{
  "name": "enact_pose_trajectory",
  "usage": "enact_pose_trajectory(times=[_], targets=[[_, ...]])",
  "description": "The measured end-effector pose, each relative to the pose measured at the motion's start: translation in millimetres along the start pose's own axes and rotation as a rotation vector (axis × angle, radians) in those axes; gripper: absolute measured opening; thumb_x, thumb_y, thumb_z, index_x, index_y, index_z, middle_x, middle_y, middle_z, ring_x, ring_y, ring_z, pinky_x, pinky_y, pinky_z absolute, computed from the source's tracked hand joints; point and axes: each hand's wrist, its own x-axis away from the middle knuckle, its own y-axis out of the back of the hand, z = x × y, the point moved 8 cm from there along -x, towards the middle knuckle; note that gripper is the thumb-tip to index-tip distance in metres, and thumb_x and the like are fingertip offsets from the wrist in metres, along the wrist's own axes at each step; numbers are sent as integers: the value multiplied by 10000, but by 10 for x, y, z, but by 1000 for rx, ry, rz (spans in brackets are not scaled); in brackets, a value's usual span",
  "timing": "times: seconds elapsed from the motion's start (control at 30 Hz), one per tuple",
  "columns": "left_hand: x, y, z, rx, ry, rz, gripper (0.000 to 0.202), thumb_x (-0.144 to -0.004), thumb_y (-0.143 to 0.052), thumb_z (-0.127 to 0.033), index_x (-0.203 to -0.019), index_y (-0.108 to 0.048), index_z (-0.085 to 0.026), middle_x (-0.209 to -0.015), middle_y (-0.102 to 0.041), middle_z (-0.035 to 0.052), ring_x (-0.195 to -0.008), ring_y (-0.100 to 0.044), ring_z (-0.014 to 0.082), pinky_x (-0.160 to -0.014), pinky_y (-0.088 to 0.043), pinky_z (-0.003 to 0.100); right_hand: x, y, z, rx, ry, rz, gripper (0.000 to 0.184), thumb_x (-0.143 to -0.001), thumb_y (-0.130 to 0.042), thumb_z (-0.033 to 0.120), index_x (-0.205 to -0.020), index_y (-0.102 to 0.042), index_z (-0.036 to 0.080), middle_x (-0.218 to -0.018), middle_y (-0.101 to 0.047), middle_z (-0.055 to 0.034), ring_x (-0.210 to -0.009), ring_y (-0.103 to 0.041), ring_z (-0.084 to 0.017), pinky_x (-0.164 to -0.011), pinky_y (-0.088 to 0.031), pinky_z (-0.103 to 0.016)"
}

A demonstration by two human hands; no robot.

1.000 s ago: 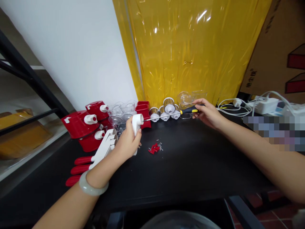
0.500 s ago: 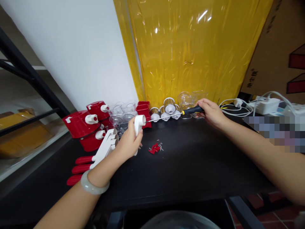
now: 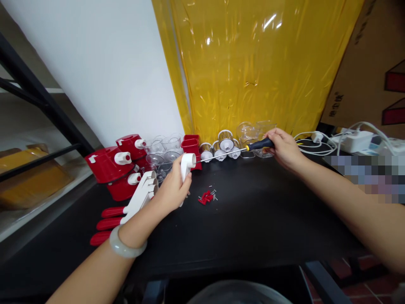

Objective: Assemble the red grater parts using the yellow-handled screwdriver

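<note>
My left hand (image 3: 174, 185) is wrapped round a white plastic crank handle (image 3: 188, 162), with its ringed end showing above the fingers. My right hand (image 3: 283, 145) grips the dark handle of a long-shafted screwdriver (image 3: 257, 145). The shaft runs left, and its tip is at the ringed end of the crank handle; whether it sits inside cannot be made out. Below, small red plastic pieces (image 3: 206, 197) lie on the black table among several loose screws (image 3: 215, 196). Several white handles with red grips (image 3: 110, 212) lie beside my left forearm.
Red plastic housings (image 3: 107, 164) are stacked at the left, beside clear plastic cups (image 3: 164, 147). Red hoppers (image 3: 190, 145) and metal grater drums (image 3: 225, 141) stand along the yellow curtain (image 3: 253, 76). White cables and a power adapter (image 3: 356, 139) lie at the right.
Both hands have shifted slightly to the right in view, along with the crank handle and screwdriver. My right hand's fingers have shifted a little around the screwdriver handle.
</note>
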Motion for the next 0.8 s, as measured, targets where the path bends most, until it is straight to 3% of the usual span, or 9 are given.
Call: enact_pose_trajectory(times=[0.2,0.37,0.67,0.8], targets=[[13,-8,-40,-12,-37,14,572,-1009,-435,-299,-1517,-225,-140,-688,-640,-29,-562,-674,203,-720,-541,390,22,-22,-12,-35,-8,-10,338,-764,-775,498,-731,-587,220,-660,-514,38,-413,-372,-41,-382,-418,-206],[8,-7,-38,-50,-60,4,581,-1005,-436,-299,-1522,-230,-132,-712,-653,-6,-630,-687,224,-745,-533,402,22,-21,-25,-2,-32,7,344,-755,-782,514,-718,-599,224,-658,-527,23,-460,-453,-69,-379,-433,-202],[6,12,-11,-51,-48,-18,572,-1012,-426,-317,-1521,-221,-153,-817,-686,29,-636,-687,212,-735,-534,396,24,-15,-60,-22,-65,-1,323,-737,-775,469,-686,-574,222,-727,-538,4,-522,-466,-80,-424,-464,-215],[13,-2,7,-20,-32,-7,568,-1014,-427,-305,-1519,-218,-149,-734,-665,-7,-578,-674,198,-704,-536,378,17,-13,-55,-1,-57,7,331,-718,-772,471,-677,-551,228,-734,-543,-2,-575,-508,-111,-459,-487,-235]])
